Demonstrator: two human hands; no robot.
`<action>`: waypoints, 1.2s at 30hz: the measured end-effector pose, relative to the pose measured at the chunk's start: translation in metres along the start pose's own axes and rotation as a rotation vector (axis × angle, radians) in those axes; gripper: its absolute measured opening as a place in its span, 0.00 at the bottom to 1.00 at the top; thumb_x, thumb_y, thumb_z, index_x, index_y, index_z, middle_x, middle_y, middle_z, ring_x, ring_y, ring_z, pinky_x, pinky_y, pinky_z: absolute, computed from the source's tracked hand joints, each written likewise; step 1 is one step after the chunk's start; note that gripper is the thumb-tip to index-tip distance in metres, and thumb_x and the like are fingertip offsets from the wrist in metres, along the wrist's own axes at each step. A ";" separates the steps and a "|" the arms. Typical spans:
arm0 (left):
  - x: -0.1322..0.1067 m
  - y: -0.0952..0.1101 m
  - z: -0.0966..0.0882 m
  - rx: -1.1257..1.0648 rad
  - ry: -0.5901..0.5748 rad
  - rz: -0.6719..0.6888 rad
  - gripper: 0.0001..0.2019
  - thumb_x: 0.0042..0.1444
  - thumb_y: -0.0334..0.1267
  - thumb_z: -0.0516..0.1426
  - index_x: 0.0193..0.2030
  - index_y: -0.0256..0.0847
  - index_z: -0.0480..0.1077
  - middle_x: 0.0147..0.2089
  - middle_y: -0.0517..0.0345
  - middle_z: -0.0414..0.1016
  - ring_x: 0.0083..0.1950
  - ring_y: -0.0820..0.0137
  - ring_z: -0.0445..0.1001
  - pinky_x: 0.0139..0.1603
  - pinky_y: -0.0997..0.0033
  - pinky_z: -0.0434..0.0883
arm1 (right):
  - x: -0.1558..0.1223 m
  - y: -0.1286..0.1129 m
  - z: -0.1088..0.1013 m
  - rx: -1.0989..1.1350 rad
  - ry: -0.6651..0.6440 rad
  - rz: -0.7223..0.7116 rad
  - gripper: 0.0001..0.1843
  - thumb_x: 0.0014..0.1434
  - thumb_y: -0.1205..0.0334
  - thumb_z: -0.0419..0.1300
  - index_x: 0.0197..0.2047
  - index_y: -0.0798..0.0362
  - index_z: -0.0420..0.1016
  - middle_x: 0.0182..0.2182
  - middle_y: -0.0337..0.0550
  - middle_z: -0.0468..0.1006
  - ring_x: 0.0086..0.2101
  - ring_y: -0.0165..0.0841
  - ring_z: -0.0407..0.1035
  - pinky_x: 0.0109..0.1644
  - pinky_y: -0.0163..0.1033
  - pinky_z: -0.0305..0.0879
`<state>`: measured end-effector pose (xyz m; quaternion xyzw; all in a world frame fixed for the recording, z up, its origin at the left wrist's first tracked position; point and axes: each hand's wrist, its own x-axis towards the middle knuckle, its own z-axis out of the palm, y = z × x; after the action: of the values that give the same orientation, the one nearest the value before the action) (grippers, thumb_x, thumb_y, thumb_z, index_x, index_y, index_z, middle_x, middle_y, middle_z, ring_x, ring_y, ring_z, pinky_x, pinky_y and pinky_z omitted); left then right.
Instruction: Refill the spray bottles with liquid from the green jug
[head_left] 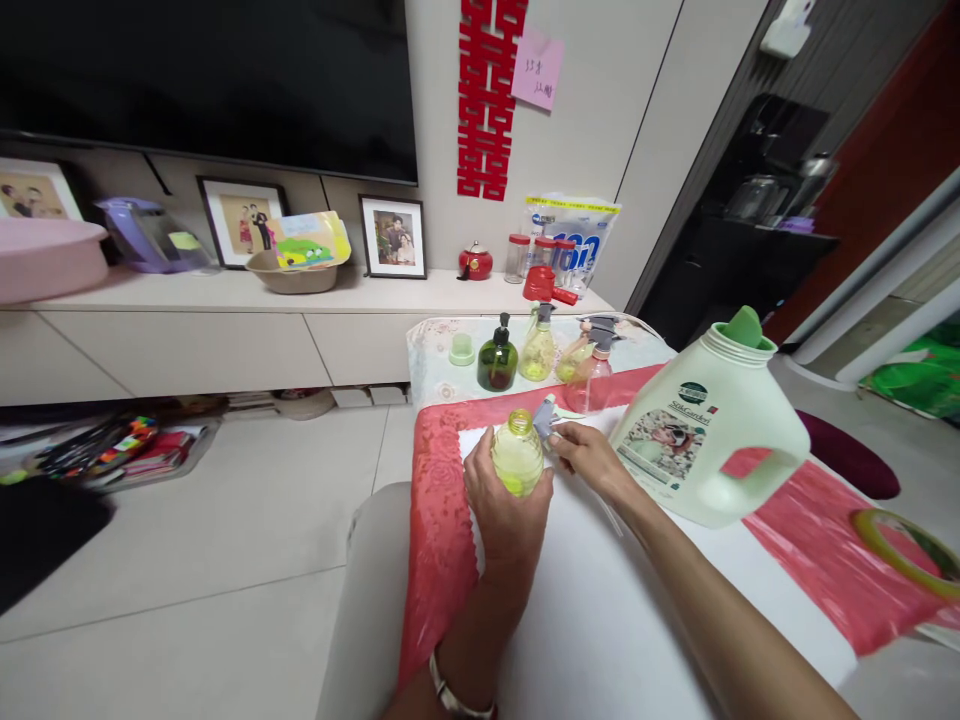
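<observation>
My left hand (504, 510) is wrapped round a small yellow-green plastic bottle (517, 455) with its neck uncapped, held upright over the white mat. Just to its right, my right hand (589, 452) pinches a grey-blue spray head (545, 413) close to the bottle's mouth. A large pale green detergent jug (705, 435) with a green cap stands on the table right beside my right hand.
Further back on the table (435, 520) with its red cloth stand a dark green pump bottle (496, 358), a yellow spray bottle (538, 345), a pink spray bottle (591, 375) and a small green cap (462, 348). A long cabinet (187, 335) with photo frames runs behind.
</observation>
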<state>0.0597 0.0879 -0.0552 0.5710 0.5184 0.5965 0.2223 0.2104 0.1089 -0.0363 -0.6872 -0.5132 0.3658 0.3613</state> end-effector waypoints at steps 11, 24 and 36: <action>-0.003 -0.001 0.005 0.088 -0.006 0.068 0.37 0.45 0.33 0.66 0.64 0.40 0.61 0.55 0.42 0.73 0.58 0.47 0.73 0.58 0.42 0.71 | 0.014 0.003 0.009 -0.311 -0.093 -0.151 0.17 0.68 0.51 0.60 0.51 0.57 0.74 0.47 0.46 0.76 0.45 0.35 0.73 0.51 0.45 0.73; -0.010 0.010 0.001 -0.015 -0.318 -0.108 0.39 0.42 0.31 0.66 0.64 0.44 0.60 0.58 0.45 0.71 0.62 0.49 0.69 0.63 0.43 0.68 | -0.121 -0.026 -0.076 -0.485 0.665 -0.664 0.13 0.66 0.57 0.60 0.52 0.49 0.77 0.46 0.45 0.80 0.43 0.36 0.75 0.46 0.42 0.70; -0.011 0.008 0.002 -0.048 -0.357 -0.106 0.38 0.43 0.31 0.65 0.63 0.44 0.61 0.59 0.46 0.71 0.63 0.50 0.70 0.64 0.45 0.67 | -0.134 0.033 -0.154 0.013 1.152 -0.187 0.33 0.45 0.50 0.71 0.55 0.52 0.80 0.51 0.51 0.80 0.50 0.46 0.75 0.59 0.51 0.70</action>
<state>0.0667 0.0759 -0.0540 0.6342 0.4856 0.4855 0.3554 0.3318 -0.0464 0.0255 -0.7249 -0.2905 -0.0973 0.6170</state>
